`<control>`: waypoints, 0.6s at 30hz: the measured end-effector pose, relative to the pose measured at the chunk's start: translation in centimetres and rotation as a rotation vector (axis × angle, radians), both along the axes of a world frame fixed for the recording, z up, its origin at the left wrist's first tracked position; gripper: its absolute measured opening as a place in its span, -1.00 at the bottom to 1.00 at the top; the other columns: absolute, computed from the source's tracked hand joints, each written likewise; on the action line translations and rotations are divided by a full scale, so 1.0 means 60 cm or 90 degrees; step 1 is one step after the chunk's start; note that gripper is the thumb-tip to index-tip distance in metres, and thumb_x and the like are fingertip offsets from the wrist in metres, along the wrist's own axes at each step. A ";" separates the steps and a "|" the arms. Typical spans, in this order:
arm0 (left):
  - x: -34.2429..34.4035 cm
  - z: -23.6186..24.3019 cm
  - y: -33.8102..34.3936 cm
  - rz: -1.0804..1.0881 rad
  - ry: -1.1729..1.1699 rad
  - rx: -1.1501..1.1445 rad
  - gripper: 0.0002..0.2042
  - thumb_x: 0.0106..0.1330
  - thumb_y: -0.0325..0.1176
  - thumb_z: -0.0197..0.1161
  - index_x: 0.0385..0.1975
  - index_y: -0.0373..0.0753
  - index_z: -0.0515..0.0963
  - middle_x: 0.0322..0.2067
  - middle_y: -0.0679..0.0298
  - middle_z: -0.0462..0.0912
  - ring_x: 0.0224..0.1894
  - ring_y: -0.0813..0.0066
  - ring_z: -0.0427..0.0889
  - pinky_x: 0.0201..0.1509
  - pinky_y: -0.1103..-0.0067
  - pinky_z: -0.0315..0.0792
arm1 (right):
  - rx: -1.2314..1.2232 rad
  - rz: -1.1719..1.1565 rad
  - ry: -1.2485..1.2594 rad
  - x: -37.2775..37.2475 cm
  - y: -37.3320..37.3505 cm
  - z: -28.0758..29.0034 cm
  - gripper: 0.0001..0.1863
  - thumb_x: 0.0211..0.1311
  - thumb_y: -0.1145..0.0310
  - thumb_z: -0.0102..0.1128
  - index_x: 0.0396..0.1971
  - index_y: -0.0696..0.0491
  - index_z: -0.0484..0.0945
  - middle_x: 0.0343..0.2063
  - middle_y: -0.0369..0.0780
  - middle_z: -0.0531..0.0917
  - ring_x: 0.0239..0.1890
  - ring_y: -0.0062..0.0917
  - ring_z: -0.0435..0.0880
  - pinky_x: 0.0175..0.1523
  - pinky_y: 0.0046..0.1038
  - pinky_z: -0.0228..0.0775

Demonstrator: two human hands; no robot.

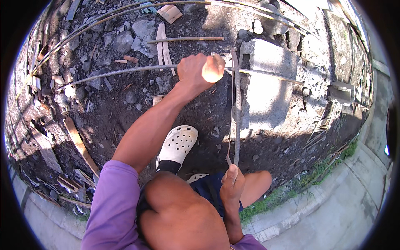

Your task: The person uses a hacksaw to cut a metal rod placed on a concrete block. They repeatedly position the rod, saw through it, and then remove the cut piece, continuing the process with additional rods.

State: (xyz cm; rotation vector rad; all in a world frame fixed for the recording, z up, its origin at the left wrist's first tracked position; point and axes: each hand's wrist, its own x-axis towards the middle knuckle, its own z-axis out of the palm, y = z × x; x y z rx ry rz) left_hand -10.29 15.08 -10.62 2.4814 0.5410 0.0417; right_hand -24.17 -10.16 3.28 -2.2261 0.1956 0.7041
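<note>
A long, thin steel rebar (129, 69) runs crosswise before me. My left hand (198, 70) is closed in a fist around it, near its middle. Lower down, my right hand (232, 185) grips the near end of a hacksaw (238, 108), whose bowed frame looks like bent ribbed bar. The saw points away from me, its narrow blade strung along the frame's left side. Blade and frame cross the rebar just right of my left fist. Whether the blade touches the rebar I cannot tell. Beyond the saw, the rebar passes over a pale concrete slab (271, 83).
Stones (123, 41) and wood scraps (80, 143) litter the dark soil. A short rod (187, 39) lies beyond my left hand, and long curved rods (137, 9) span the far side. My white clog (178, 143) is below the rebar. Concrete pavement (316, 216) borders the grass at right.
</note>
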 end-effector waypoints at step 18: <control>-0.004 -0.014 -0.020 0.046 -0.078 0.019 -0.52 0.44 -0.13 0.08 -0.74 -0.19 0.62 -0.67 -0.02 0.64 -0.56 -0.12 0.69 -0.43 0.15 0.57 | -0.008 0.008 -0.043 0.067 0.057 -0.029 -0.42 0.66 0.03 -0.06 -0.41 0.27 0.51 -0.67 -0.09 0.31 -0.55 -0.43 0.23 -0.40 -0.22 0.22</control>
